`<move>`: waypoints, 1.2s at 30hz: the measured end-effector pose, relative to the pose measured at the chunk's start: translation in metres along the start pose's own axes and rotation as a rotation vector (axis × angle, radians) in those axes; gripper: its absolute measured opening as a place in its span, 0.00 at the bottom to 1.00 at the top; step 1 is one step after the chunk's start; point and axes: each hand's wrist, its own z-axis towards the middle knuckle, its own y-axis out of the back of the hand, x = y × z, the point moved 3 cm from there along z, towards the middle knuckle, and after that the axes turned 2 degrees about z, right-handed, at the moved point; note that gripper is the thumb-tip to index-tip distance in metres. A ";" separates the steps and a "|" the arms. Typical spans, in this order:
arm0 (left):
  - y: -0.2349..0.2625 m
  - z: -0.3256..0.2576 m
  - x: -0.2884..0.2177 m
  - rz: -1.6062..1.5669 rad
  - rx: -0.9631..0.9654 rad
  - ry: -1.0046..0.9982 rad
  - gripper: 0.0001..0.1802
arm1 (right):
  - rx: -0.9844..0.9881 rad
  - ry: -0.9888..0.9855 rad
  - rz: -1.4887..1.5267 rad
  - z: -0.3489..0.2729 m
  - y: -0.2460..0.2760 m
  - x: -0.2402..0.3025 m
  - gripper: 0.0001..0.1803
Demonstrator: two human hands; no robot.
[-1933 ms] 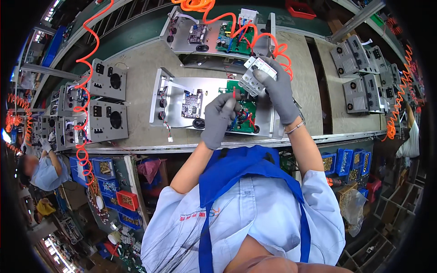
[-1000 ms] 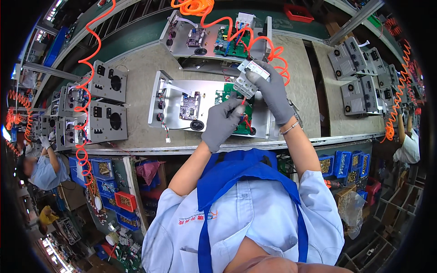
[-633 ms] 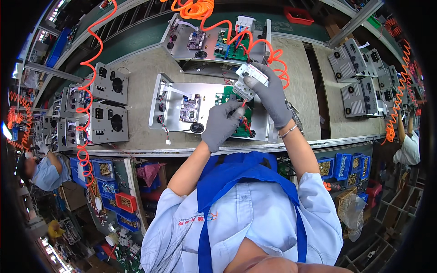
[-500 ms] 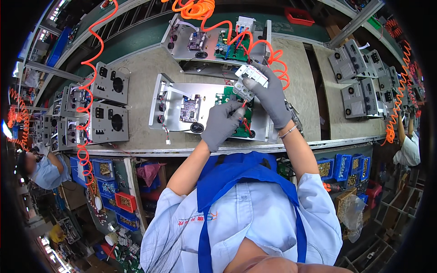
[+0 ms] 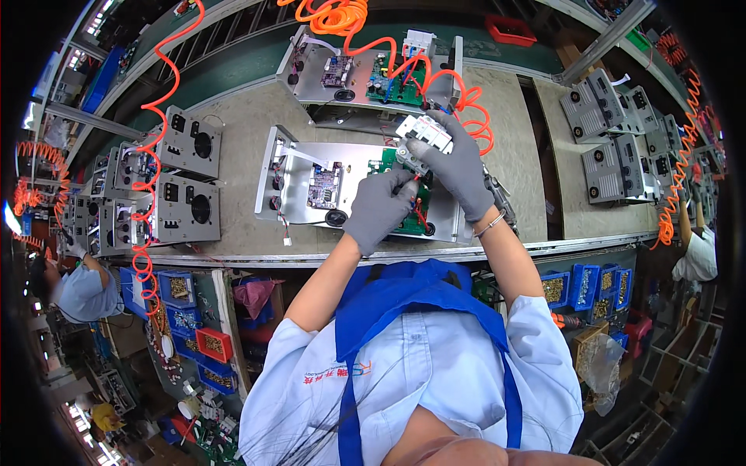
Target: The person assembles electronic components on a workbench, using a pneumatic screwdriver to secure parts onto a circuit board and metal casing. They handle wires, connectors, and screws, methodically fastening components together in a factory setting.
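Note:
Over the near open metal chassis (image 5: pixel 291 175), my gloved right hand (image 5: pixel 460 172) grips a white circuit breaker (image 5: pixel 429 133). The breaker is tilted, with its terminal end toward my left hand. In grey glove too, my left hand (image 5: pixel 378 210) has thumb and fingers pinched around a red wire (image 5: pixel 417 179) at that end. Whether the wire's tip sits inside a terminal is hidden by the fingers. Beneath the hands lies a green circuit board (image 5: pixel 379 165), partly covered. A smaller dark board (image 5: pixel 324 186) is fixed in the chassis to its left.
Behind stands a second chassis (image 5: pixel 311 87) with its own breaker (image 5: pixel 420 42). A coiled orange hose (image 5: pixel 474 97) hangs close to my right hand. A dark tool (image 5: pixel 501 202) lies right of the near chassis. Grey machine cases (image 5: pixel 186 210) line the left, others (image 5: pixel 618 167) the right.
The breaker and my right hand have shifted slightly left and down, bringing the terminal end closer to my left fingers. My left hand stays almost in place with the wire.

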 end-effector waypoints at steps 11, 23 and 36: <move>-0.007 0.006 -0.020 0.181 -0.153 0.056 0.34 | -0.040 -0.061 0.006 -0.009 -0.001 0.009 0.32; 0.006 0.013 0.004 0.288 0.079 0.046 0.36 | -0.292 -0.056 -0.414 -0.017 0.128 -0.003 0.26; 0.001 0.012 0.026 0.394 0.109 0.099 0.37 | -0.165 -0.623 -1.197 -0.038 0.173 -0.216 0.30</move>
